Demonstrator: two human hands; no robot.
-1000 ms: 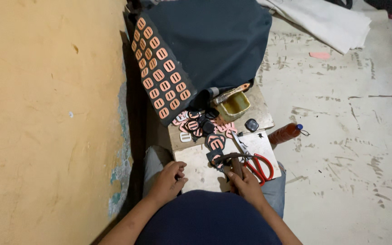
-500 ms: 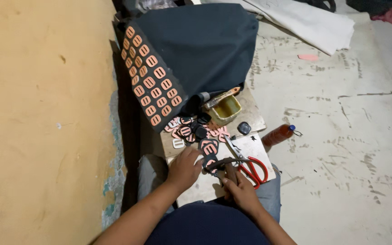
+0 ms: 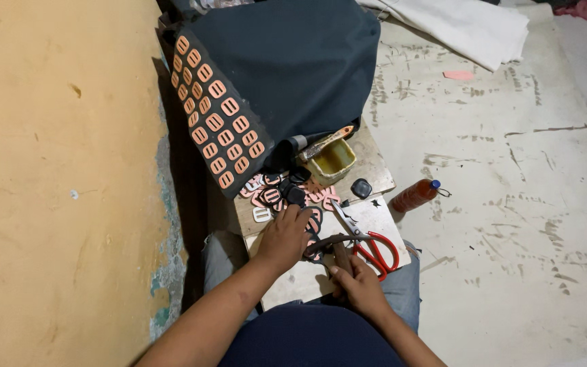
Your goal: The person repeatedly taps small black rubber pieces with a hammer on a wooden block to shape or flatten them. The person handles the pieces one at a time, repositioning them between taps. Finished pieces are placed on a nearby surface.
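Buckles, orange and black, lie heaped at the middle of the board on the person's lap, and that heap is where the work is. Nearest us, the right hand is clenched round the handle of a dark tool, its head lying toward the heap. The left hand is up at the near edge of the pile, fingers curled down onto a buckle; whether it has one pinched, I cannot tell. Red scissors lie loose by the board's right edge. So this looks like the picking step: one piece singled out to meet the tool. Next calls for a firm pinch and a steady line-up. Farther on, a yellow pot with a brush, then the dark cloth with rows of orange buckles along its left edge.
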